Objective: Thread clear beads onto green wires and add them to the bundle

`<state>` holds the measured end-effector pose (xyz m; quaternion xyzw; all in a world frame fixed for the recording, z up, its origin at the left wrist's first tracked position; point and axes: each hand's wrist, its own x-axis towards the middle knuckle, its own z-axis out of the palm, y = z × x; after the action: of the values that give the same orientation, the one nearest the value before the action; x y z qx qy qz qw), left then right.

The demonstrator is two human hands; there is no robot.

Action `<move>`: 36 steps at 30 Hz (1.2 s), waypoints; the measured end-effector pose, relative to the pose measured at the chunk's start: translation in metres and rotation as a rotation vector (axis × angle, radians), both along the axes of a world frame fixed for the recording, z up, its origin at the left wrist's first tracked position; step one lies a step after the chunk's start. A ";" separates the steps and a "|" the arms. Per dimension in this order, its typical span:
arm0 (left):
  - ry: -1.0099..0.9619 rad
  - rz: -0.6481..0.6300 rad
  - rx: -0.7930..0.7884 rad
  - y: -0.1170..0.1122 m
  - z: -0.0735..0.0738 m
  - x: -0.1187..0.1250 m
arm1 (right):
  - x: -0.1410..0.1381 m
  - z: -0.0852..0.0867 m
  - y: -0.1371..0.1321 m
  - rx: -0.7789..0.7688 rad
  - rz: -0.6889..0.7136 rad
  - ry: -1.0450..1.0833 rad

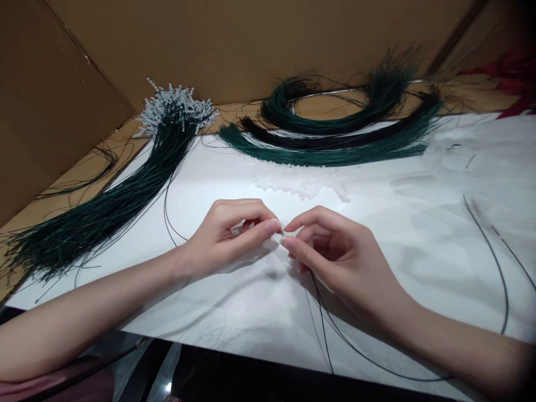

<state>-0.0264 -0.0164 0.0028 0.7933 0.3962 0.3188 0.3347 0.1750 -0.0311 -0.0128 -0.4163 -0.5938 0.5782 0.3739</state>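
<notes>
My left hand (238, 231) is closed in a pinch, thumb against index finger, on a thin wire end that barely shows at the fingertips. Almost touching it, my right hand (335, 245) pinches the same spot with thumb and index finger. Thin dark green wires (320, 307) trail from under my right hand towards the table's front edge. Whether a bead sits between the fingertips is too small to tell. Beyond both hands lies a spread of small white beads (299, 180) on the white tabletop (201, 195).
At the left lies a thick bundle of green wires (121, 195) with white beaded tips (178, 109). Curved bundles of dark green wire (335, 153) rest at the back, before a cardboard wall (251, 44). Clear plastic (481, 156) and loose wires (498, 268) are at the right.
</notes>
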 end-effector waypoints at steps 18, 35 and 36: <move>0.051 -0.085 0.055 0.007 0.000 -0.003 | 0.000 0.002 0.001 0.017 0.038 -0.070; 0.043 -0.127 0.038 0.007 0.001 -0.003 | -0.001 0.005 0.000 -0.020 0.045 -0.058; 0.049 -0.131 0.038 0.007 0.001 -0.003 | -0.001 0.006 0.001 -0.005 0.054 -0.083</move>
<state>-0.0296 -0.0095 0.0040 0.8315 0.3452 0.2840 0.3298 0.1742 -0.0303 -0.0065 -0.4250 -0.6182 0.5718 0.3320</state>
